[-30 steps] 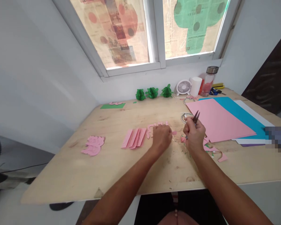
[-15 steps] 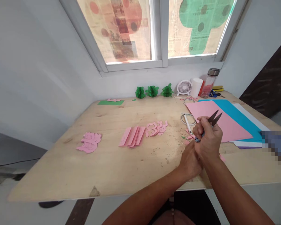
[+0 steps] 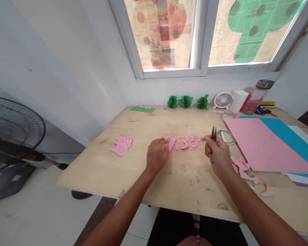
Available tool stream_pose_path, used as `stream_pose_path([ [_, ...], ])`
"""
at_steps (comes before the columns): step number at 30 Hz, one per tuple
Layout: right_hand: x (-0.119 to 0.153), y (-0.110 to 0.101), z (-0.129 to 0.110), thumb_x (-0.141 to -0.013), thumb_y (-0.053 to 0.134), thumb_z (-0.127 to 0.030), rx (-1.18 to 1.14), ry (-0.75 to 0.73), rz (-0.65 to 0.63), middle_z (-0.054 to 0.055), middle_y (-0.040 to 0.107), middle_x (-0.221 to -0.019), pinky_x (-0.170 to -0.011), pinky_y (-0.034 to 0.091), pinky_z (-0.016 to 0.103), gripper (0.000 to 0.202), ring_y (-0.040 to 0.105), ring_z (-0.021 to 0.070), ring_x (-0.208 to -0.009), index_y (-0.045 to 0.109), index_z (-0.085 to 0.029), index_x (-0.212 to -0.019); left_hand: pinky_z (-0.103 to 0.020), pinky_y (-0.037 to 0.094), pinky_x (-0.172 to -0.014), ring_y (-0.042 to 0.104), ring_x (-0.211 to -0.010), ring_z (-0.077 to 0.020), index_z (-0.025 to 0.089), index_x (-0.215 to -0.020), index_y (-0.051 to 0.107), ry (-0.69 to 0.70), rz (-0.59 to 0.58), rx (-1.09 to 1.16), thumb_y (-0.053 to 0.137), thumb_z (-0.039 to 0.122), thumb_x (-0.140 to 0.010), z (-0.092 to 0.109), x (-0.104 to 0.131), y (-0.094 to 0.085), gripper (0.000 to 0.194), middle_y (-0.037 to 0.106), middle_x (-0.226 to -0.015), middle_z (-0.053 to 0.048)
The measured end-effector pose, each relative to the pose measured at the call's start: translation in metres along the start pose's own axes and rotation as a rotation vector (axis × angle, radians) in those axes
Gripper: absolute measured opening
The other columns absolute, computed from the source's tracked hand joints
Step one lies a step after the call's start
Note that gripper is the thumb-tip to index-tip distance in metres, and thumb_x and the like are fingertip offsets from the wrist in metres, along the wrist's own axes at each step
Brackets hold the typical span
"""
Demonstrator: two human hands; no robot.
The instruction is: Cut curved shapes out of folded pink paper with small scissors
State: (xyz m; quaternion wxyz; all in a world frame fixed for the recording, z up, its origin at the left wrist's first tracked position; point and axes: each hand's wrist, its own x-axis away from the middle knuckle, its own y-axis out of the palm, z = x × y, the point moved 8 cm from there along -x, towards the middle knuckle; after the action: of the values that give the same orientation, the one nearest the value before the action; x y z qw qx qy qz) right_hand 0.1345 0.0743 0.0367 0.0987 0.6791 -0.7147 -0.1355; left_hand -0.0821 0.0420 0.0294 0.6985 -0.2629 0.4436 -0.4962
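My left hand (image 3: 157, 154) is on the folded pink paper strips (image 3: 171, 145), its fingers curled round them and covering most of them. In my right hand (image 3: 218, 153) is a pair of scissors (image 3: 214, 133), blades pointing up and nearly together, with the blue handle mostly inside the fist. Between the two hands lies a row of curved pink paper cut-outs (image 3: 187, 142). Farther left, a pile of wavy pink paper pieces (image 3: 121, 145) rests on the table (image 3: 133, 177).
Pink paper scraps (image 3: 242, 165) lie beside my right forearm. At right are pink (image 3: 267, 147) and blue sheets (image 3: 295, 136). Green paper ornaments (image 3: 185, 101), a small white fan (image 3: 223, 100) and a glass bottle (image 3: 258, 97) line the wall. A large floor fan (image 3: 15, 126) stands left.
My hands were together at the right, near the scissors. They have parted: the left has moved left onto the folded pink strips, the right keeps the scissors upright. The view has turned left.
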Motion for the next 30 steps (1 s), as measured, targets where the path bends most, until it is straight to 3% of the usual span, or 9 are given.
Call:
stream_pose_path([
  [3, -0.001, 0.024, 0.022, -0.070, 0.063, -0.032, 0.053, 0.054, -0.080, -0.009, 0.031, -0.044, -0.036, 0.013, 0.020, 0.018, 0.022, 0.0050, -0.038, 0.057, -0.015, -0.070, -0.034, 0.039, -0.090, 0.052, -0.106, -0.0220, 0.020, -0.104, 0.056, -0.225, -0.059, -0.170, 0.043, 0.029, -0.082, -0.055, -0.008, -0.014, 0.028, 0.062, -0.110, -0.008],
  [6, 0.000, 0.036, 0.045, -0.069, 0.062, -0.036, 0.139, 0.084, -0.115, -0.009, 0.030, -0.044, -0.037, 0.014, 0.021, 0.022, 0.023, 0.0063, -0.039, 0.055, -0.016, -0.068, -0.034, 0.042, -0.079, 0.055, -0.100, -0.0245, 0.019, -0.102, 0.056, -0.375, -0.193, -0.269, 0.046, 0.038, -0.078, -0.088, -0.015, -0.009, 0.032, 0.063, -0.105, -0.009],
  [8, 0.001, 0.036, 0.059, -0.069, 0.060, -0.039, 0.200, 0.081, -0.115, -0.009, 0.029, -0.044, -0.037, 0.015, 0.022, 0.023, 0.021, 0.0070, -0.039, 0.054, -0.017, -0.067, -0.032, 0.042, -0.074, 0.056, -0.098, -0.0251, 0.020, -0.094, 0.057, -0.405, -0.296, -0.286, 0.052, 0.040, -0.072, -0.097, -0.019, 0.000, 0.030, 0.063, -0.104, -0.009],
  [10, 0.003, 0.032, 0.067, -0.070, 0.058, -0.040, 0.248, 0.064, -0.110, -0.008, 0.030, -0.045, -0.038, 0.018, 0.022, 0.024, 0.023, 0.0078, -0.040, 0.053, -0.017, -0.066, -0.031, 0.041, -0.071, 0.057, -0.095, -0.0246, 0.021, -0.087, 0.057, -0.424, -0.312, -0.276, 0.054, 0.037, -0.069, -0.101, -0.024, 0.003, 0.024, 0.064, -0.100, -0.008],
  [18, 0.007, 0.031, 0.072, -0.075, 0.054, -0.038, 0.343, 0.030, -0.179, -0.006, 0.034, -0.046, -0.038, 0.017, 0.023, 0.022, 0.026, 0.0092, -0.041, 0.054, -0.017, -0.067, -0.027, 0.040, -0.062, 0.060, -0.079, -0.0199, 0.021, -0.072, 0.052, -0.502, -0.214, -0.145, 0.056, 0.023, -0.064, -0.110, -0.024, 0.001, 0.010, 0.066, -0.081, -0.003],
  [24, 0.006, 0.031, 0.074, -0.074, 0.055, -0.037, 0.308, 0.043, -0.191, -0.007, 0.033, -0.046, -0.038, 0.018, 0.023, 0.022, 0.026, 0.0086, -0.041, 0.054, -0.017, -0.066, -0.022, 0.042, -0.059, 0.057, -0.068, -0.0120, 0.019, -0.074, 0.049, -0.461, -0.078, 0.134, 0.050, 0.031, -0.073, -0.093, -0.021, -0.012, 0.012, 0.061, -0.074, -0.001],
  [26, 0.006, 0.031, 0.076, -0.074, 0.055, -0.036, 0.280, 0.050, -0.191, -0.007, 0.032, -0.045, -0.037, 0.017, 0.022, 0.021, 0.025, 0.0081, -0.040, 0.055, -0.016, -0.068, -0.022, 0.042, -0.057, 0.053, -0.061, -0.0107, 0.018, -0.071, 0.049, -0.465, 0.056, 0.642, 0.057, 0.036, -0.068, -0.075, -0.022, -0.014, 0.021, 0.057, -0.067, 0.000],
  [28, 0.006, 0.031, 0.076, -0.074, 0.056, -0.036, 0.240, 0.050, -0.186, -0.008, 0.031, -0.045, -0.037, 0.016, 0.022, 0.021, 0.024, 0.0075, -0.040, 0.057, -0.015, -0.071, -0.022, 0.042, -0.055, 0.050, -0.058, -0.0092, 0.017, -0.067, 0.049, -0.448, -0.011, 1.024, 0.065, 0.038, -0.061, -0.045, -0.025, 0.000, 0.027, 0.053, -0.063, 0.002],
  [30, 0.006, 0.031, 0.075, -0.075, 0.056, -0.036, 0.189, 0.050, -0.175, -0.009, 0.031, -0.044, -0.036, 0.015, 0.021, 0.021, 0.022, 0.0068, -0.039, 0.057, -0.015, -0.073, -0.020, 0.039, -0.050, 0.044, -0.051, -0.0070, 0.016, -0.063, 0.051, -0.476, -0.139, 1.204, 0.069, 0.039, -0.058, -0.015, -0.024, 0.020, 0.030, 0.050, -0.058, 0.003],
])
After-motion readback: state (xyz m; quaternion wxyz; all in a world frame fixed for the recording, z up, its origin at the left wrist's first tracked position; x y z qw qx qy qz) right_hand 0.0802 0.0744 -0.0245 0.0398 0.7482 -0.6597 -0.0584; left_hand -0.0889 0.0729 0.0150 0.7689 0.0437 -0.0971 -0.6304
